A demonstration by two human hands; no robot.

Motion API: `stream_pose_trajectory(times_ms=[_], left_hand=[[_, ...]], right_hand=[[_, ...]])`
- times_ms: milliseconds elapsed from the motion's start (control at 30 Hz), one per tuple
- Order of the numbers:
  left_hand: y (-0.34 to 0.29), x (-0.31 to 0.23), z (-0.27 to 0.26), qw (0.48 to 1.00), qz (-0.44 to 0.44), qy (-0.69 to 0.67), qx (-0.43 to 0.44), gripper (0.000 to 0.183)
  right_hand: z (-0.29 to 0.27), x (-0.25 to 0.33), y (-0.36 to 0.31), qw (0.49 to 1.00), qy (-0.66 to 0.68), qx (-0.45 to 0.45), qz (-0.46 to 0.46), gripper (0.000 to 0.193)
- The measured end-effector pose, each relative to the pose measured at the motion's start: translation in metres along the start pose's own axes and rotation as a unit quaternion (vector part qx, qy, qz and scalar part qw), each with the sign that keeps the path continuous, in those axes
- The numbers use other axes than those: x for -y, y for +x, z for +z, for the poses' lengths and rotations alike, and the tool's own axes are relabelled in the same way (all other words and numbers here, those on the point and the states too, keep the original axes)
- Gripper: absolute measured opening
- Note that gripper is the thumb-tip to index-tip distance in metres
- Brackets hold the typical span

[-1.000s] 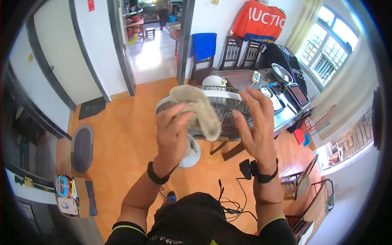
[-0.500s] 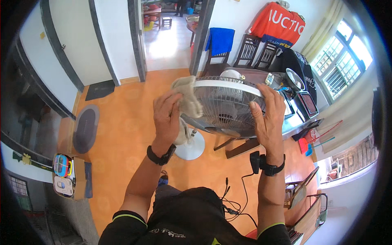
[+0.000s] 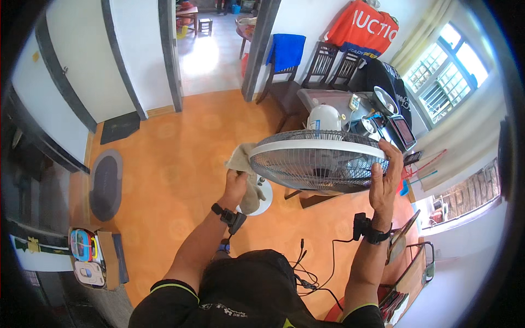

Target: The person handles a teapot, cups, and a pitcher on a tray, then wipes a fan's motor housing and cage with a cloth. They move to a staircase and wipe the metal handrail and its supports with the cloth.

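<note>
A standing fan [image 3: 306, 164] with a wire cage and a white rim is in front of me, its face tipped toward the floor. My left hand [image 3: 235, 187] is closed on a beige cloth [image 3: 250, 197], which lies against the left edge of the rim and hangs below it. At the cage's right edge, my right hand [image 3: 387, 174] grips the rim, thumb on the near side and fingers over the top. Behind the cage shows the white motor housing [image 3: 325, 117]. The round white base [image 3: 264, 203] stands on the floor, partly hidden by the cloth.
Beyond the fan, a table [image 3: 311, 97] holds a metal bowl [image 3: 385, 100] and other items. A dark chair [image 3: 285, 94] with a blue towel stands by the doorway. Black cables [image 3: 309, 281] hang near my body. At the left is a cardboard box [image 3: 110, 257] of goods.
The fan head has swung right and lower, with my right hand on its rim. My left hand has come down with the cloth. The view has shifted slightly.
</note>
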State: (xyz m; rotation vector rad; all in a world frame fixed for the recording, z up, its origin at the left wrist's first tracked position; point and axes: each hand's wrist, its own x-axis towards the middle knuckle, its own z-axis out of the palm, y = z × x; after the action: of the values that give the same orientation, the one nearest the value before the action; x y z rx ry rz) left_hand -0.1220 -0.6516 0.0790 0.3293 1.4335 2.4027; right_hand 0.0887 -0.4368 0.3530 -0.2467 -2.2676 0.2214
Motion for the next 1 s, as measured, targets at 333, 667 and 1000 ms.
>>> stream_pose_trajectory(times_ms=[333, 667, 1000], left_hand=[[0.042, 0.043, -0.022, 0.936, -0.266, -0.158, 0.167, 0.025], [0.048, -0.085, -0.004, 0.975, 0.092, 0.12, 0.16, 0.036], [-0.003, -0.182, 0.057, 0.832, 0.443, 0.283, 0.177, 0.044]], right_hand=[[-0.002, 0.012, 0.005, 0.998, -0.017, 0.02, 0.055, 0.049], [0.001, 0.007, 0.008, 0.998, -0.044, 0.019, 0.04, 0.051], [0.003, 0.011, 0.005, 0.999, -0.036, 0.005, 0.032, 0.05]])
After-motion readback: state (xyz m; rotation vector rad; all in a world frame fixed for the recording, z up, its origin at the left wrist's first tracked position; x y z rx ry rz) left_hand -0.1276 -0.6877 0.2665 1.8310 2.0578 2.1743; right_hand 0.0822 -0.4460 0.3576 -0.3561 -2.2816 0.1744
